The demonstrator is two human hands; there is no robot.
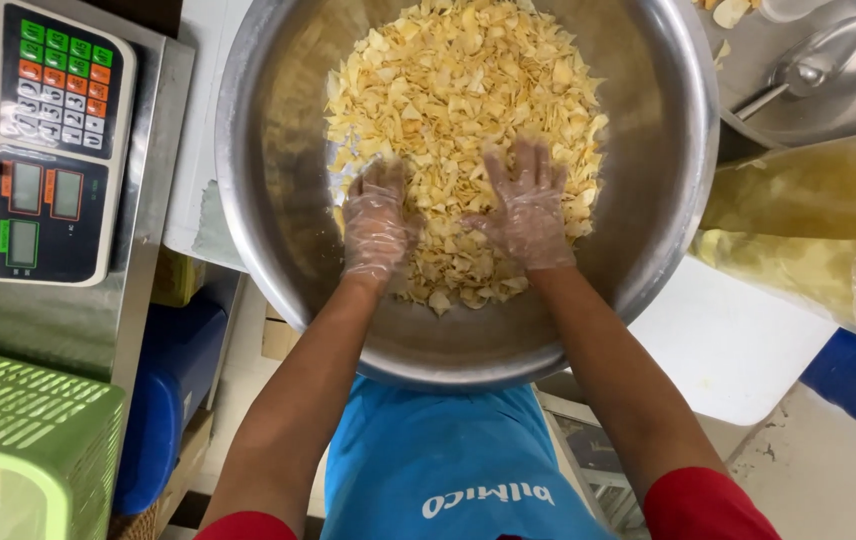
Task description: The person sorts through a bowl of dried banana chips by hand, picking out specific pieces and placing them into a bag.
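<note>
White counter [738, 340] carries a big steel bowl [268, 200] heaped with pale yellow chips [458, 90], a weighing scale [58, 140] alongside. Gloved left hand [376, 225] and right hand [528, 205] press flat, fingers spread, slightly apart, into the chips without gripping any.

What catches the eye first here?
A big steel bowl fills the middle, heaped with pale yellow chips. Both gloved hands, left hand and right hand, press flat into the pile. At the left edge stands a scale with coloured keys, above a green basket.
</note>
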